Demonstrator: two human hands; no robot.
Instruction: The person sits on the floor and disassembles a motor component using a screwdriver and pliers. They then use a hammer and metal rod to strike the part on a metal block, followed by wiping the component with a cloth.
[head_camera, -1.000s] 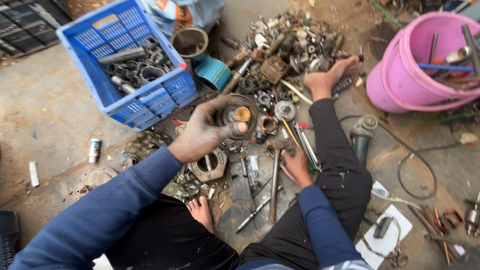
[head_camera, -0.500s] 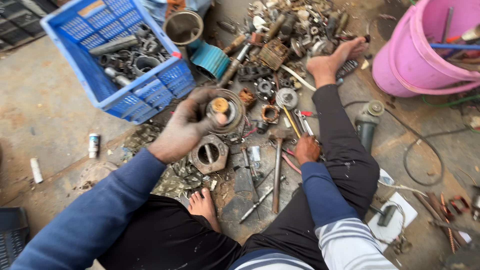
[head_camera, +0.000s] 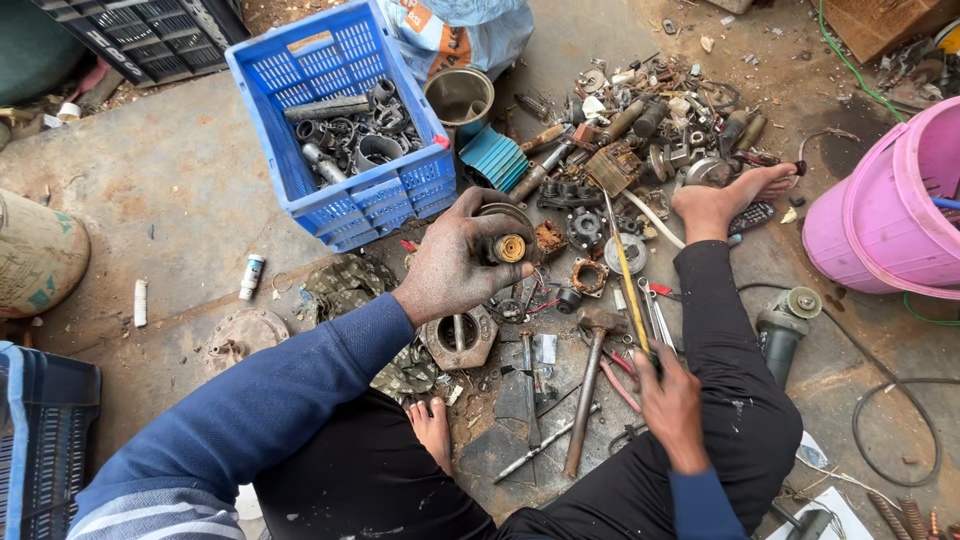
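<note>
Brass-centred metal part, held over a scrap-strewn floor

Item: round steel housing (head_camera: 505, 240), dark and greasy, with a brass-coloured insert at its middle. It sits in the left hand (head_camera: 455, 262), lifted clear of the ground just in front of the blue plastic crate (head_camera: 340, 120). Fingers are wrapped shut around its outer rim.

Handling, as judged: rigid, likely heavy for its size, oily and so apt to slip. The outer rim gives the surest hold; the brass centre looks softer and better left untouched.

Right hand (head_camera: 668, 398): closed on the handle end of a long yellow-shafted tool (head_camera: 627, 270), which runs up across the parts pile.

Adjacent: hexagonal flanged casting (head_camera: 460, 338) on the ground just below the held part; hammer (head_camera: 590, 380) lying between the knees; loose bearings and fittings packed close all round.

Margins: crate wall near on the left, pink bucket (head_camera: 880, 230) well apart to the right, angle grinder (head_camera: 785, 320) beside the right leg. Bare concrete floor (head_camera: 150, 200) lies left of the crate; above the pile, the air is open.
</note>
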